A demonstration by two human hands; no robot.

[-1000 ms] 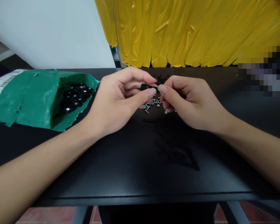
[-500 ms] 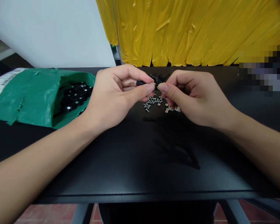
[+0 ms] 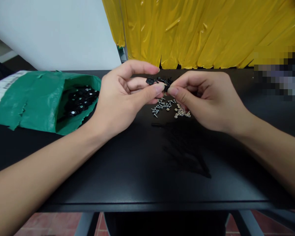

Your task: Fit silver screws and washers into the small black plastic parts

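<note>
A small black plastic piece (image 3: 150, 81) rests across the fingers of my left hand (image 3: 125, 98), under its thumb, with the index finger lifted off. My right hand (image 3: 208, 101) meets it from the other side, thumb and index finger pinched at the piece's far end. Whatever tiny thing lies between those fingertips is hidden. Just below the hands lie several silver screws (image 3: 166, 105) and, to their right, a cluster of small pale washers (image 3: 182, 113). Behind the fingertips is a heap of small black parts (image 3: 162, 79), partly covered.
On the left, an open green plastic bag (image 3: 36, 101) holds many black parts with shiny metal spots (image 3: 80, 98). A thin black strip or cord-like item (image 3: 204, 167) lies on the black table (image 3: 118, 177). Yellow plastic sheeting (image 3: 186, 32) hangs behind the table's back edge.
My left index finger has lifted off the black piece, which now shows more and is tilted. My right fingertips have stayed close against it.
</note>
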